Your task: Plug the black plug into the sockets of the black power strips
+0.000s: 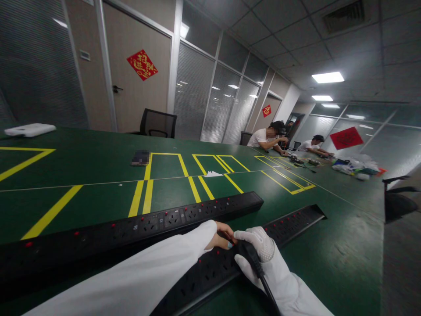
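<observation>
And here's the action, right over the nearer power strip (291, 224): the right hand (261, 245), in a white glove, has a black plug (247, 253) in its grasp. The gloved fingers wrap it from both sides, one along its upper edge, another beneath, with the plug's dark body showing between them. Out of its back runs a black cable (269, 292), dropping toward us and leaving the view at the bottom.

In from the other side comes the left hand (224, 235), bare, fingers bent, their tips right up by the gloved ones at the front of the plug. Is it pinching something, or merely resting there? I can't tell; the fingertips bunch too tightly together. Nor can I make out the plug's pins, or whether they sit in a socket: the hands cover that very spot on the strip. The white left sleeve (141, 267) blocks much of the strip's lower stretch too, and its near end is cut off by the frame.

Just beyond lies the farther power strip (197, 211), roughly alongside on the green table (342, 250), its left end running out of sight. Across the room, two co-workers (261, 137) bend over the table, their handiwork too small to read, near a heap of plastic bags (355, 163).
</observation>
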### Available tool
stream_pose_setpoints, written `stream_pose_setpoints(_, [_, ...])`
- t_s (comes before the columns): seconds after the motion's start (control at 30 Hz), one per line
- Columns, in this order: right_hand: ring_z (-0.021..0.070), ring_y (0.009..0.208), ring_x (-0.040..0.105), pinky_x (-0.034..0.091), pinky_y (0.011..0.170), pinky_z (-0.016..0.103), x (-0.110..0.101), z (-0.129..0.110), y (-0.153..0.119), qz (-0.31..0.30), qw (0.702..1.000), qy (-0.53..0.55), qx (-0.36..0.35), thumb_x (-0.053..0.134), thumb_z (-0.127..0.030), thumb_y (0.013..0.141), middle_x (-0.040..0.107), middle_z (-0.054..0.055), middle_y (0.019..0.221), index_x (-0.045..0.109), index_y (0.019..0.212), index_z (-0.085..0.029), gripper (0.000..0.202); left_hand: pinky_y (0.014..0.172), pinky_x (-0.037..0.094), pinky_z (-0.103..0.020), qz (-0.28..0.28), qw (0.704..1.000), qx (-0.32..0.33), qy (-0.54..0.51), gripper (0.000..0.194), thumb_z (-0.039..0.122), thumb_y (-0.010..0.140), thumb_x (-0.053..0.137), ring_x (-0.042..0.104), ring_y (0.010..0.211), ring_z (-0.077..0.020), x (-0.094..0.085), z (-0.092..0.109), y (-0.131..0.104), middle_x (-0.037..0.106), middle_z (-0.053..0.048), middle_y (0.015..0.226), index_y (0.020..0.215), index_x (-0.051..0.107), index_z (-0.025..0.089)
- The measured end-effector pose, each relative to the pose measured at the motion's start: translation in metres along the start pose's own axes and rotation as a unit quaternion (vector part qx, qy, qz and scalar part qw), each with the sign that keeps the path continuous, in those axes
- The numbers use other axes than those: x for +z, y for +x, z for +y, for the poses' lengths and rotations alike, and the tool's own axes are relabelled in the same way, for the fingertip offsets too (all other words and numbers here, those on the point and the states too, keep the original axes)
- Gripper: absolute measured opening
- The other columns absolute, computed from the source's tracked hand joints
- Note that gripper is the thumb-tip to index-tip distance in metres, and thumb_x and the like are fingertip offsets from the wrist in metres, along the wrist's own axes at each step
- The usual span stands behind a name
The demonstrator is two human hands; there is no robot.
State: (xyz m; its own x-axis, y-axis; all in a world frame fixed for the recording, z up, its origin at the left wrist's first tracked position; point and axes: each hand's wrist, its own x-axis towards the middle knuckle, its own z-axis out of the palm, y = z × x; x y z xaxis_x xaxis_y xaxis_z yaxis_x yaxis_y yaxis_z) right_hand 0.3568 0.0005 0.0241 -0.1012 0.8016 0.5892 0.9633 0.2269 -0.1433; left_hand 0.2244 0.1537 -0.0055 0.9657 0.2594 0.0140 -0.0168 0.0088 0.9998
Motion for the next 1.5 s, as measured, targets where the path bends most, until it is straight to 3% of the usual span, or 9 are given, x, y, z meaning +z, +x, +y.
stream_pose_setpoints(0.3, [0.0216,0.079,0.051,0.045,0.068,0.036,0.002,0.003,-0.002,0.0,1.0,0.003,0.007,0.051,-0.037,0.074,0.054,0.007,0.083,0.05,0.113,-0.024,0.041,0.077,0.043,-0.027,0.001,0.999,0.006,-0.052,0.029,0.027,0.055,0.074,0.057,0.075,-0.0146,0.001,-0.002,-0.002,0.066,-0.001,0.076,0.08,0.067,0.015])
stream_pose_setpoints(0.57, [0.0217,0.081,0.054,0.047,0.069,0.036,-0.001,0.001,-0.001,0.013,1.0,0.016,0.007,0.053,-0.038,0.073,0.056,0.007,0.085,0.05,0.113,-0.024,0.042,0.072,0.042,-0.025,-0.015,0.996,0.01,-0.083,0.031,0.028,0.055,0.075,0.056,0.071,-0.0127,0.001,-0.005,-0.001,0.066,-0.001,0.078,0.081,0.066,0.014])
stream_pose_setpoints(1.07, [0.0218,0.084,0.053,0.046,0.069,0.036,0.001,0.005,-0.004,-0.003,1.0,-0.003,-0.002,0.053,-0.037,0.075,0.057,0.006,0.086,0.051,0.114,-0.025,0.04,0.073,0.042,-0.024,-0.021,0.994,0.022,-0.103,0.028,0.024,0.056,0.074,0.056,0.073,-0.0122,0.0,-0.009,-0.001,0.066,0.0,0.078,0.081,0.067,0.014])
stream_pose_setpoints(1.5, [0.0202,0.083,0.051,0.045,0.069,0.036,-0.003,-0.001,0.001,0.02,0.999,0.03,-0.016,0.052,-0.034,0.075,0.055,0.006,0.086,0.051,0.113,-0.022,0.039,0.08,0.042,-0.027,-0.041,0.994,0.009,-0.105,0.027,0.024,0.057,0.073,0.057,0.079,-0.0148,-0.002,-0.006,-0.002,0.066,0.0,0.082,0.083,0.066,0.016])
